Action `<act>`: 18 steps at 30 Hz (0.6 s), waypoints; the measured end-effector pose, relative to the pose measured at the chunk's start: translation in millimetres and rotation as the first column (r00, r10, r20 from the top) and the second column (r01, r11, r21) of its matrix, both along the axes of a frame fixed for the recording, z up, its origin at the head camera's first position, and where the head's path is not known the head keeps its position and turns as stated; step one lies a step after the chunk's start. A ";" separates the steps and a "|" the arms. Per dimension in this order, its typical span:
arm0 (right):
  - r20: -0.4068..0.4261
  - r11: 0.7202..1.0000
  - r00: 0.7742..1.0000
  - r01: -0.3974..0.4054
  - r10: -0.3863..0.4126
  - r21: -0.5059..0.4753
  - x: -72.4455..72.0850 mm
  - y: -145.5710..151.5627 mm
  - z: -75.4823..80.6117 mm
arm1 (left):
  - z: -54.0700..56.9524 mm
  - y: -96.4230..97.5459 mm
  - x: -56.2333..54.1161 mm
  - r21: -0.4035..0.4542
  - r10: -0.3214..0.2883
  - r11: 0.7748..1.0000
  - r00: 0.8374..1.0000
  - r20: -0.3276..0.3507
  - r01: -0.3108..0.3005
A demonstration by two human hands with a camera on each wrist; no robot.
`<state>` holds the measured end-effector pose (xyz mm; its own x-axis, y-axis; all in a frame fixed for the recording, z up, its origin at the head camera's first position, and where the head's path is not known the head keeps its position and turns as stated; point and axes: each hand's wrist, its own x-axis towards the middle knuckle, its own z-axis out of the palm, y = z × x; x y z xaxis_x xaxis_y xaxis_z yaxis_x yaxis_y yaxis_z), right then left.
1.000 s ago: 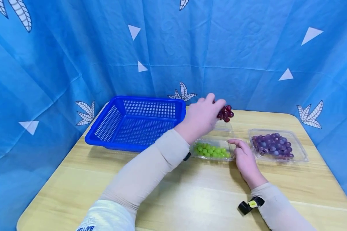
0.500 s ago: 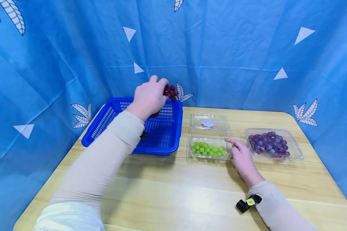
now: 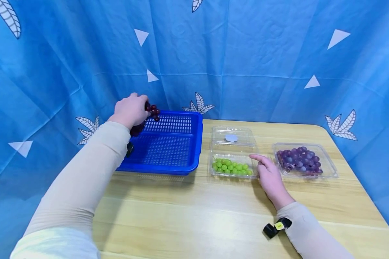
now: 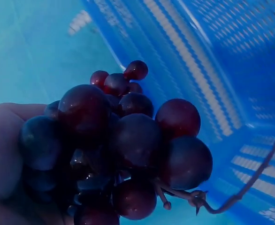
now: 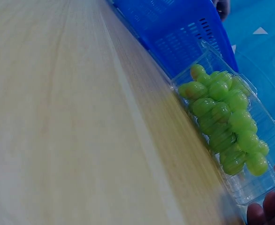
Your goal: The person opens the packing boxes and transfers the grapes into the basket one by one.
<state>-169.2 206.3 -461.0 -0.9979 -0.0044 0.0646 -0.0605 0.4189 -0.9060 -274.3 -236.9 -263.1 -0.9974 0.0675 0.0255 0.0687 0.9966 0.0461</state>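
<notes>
Left hand (image 3: pixel 130 109) grips red grapes (image 4: pixel 135 140) — blue basket (image 3: pixel 168 169) partly hidden.
Right hand (image 3: pixel 271 180) at clear box (image 5: pixel 255 191) — some fingers hidden, can't tell if gripping.

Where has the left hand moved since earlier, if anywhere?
Yes: the left hand went left, from past the right end of the blue perforated basket to its left end.

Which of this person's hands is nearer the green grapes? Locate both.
Right: the right hand is close beside the green grapes, at one end of their clear container; the left hand is farther away, at the blue basket, holding dark red grapes.
</notes>
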 end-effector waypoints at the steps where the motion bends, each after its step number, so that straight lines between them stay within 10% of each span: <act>1: -0.001 1.000 1.000 0.001 -0.001 0.001 -0.3 0.4 -0.3 | -2.2 -5.9 -1.7 0.004 0.005 1.000 1.000 0.005 -0.005; 18: 0.021 0.999 1.000 0.003 -0.002 -0.045 -0.9 0.5 -1.2 | -42.9 -63.9 -14.1 0.025 0.086 0.995 0.976 0.198 -0.092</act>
